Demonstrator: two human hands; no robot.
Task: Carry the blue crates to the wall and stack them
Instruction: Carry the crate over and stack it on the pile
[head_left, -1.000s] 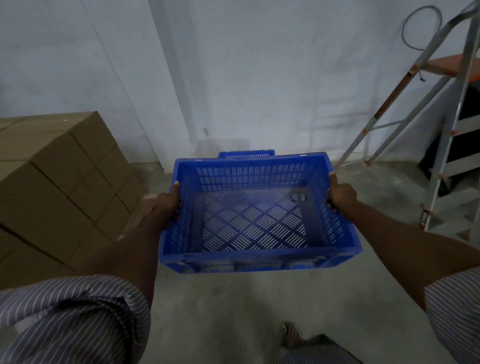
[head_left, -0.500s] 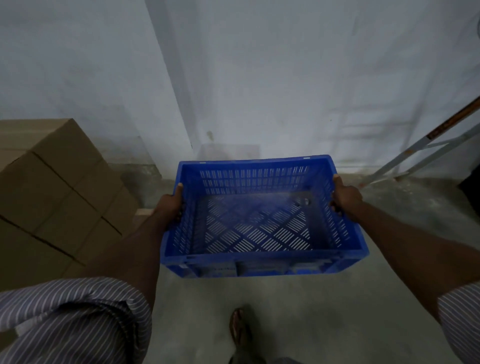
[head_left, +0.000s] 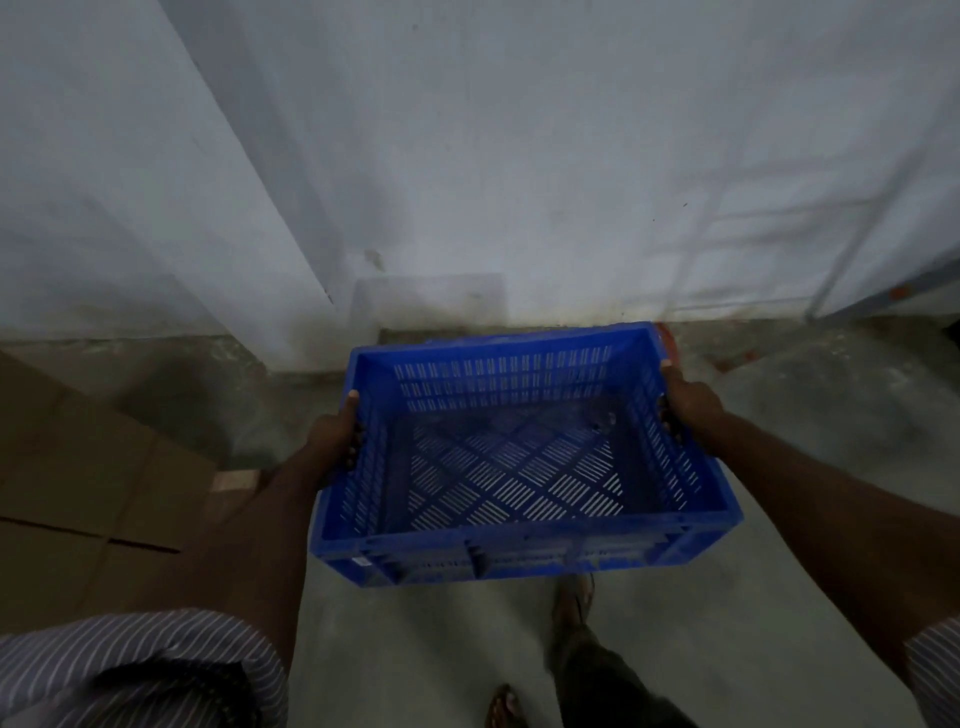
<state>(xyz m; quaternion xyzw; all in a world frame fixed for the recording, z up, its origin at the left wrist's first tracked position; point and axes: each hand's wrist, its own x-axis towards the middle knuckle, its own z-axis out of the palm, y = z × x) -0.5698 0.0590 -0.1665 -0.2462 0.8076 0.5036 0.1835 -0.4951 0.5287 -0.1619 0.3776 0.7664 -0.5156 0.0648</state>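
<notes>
An empty blue crate (head_left: 519, 551) with slotted walls and a slotted floor hangs in front of me, close to the white wall (head_left: 519, 156). My left hand (head_left: 337, 441) grips its left rim, fingers curled through the side slots. My right hand (head_left: 688, 402) grips the right rim the same way. A thin strip of another blue crate (head_left: 467, 341) shows just behind the far rim; most of it is hidden by the held crate.
Stacked cardboard boxes (head_left: 78, 493) stand at the left. A ladder's legs (head_left: 883, 296) reach the floor at the far right by the wall. Grey concrete floor (head_left: 415, 649) lies below, with my feet (head_left: 571, 608) under the crate.
I have stepped closer to the wall; the wall base and floor now fill more of the view, the boxes and ladder slid outward. Both hands keep the same hold on the crate.
</notes>
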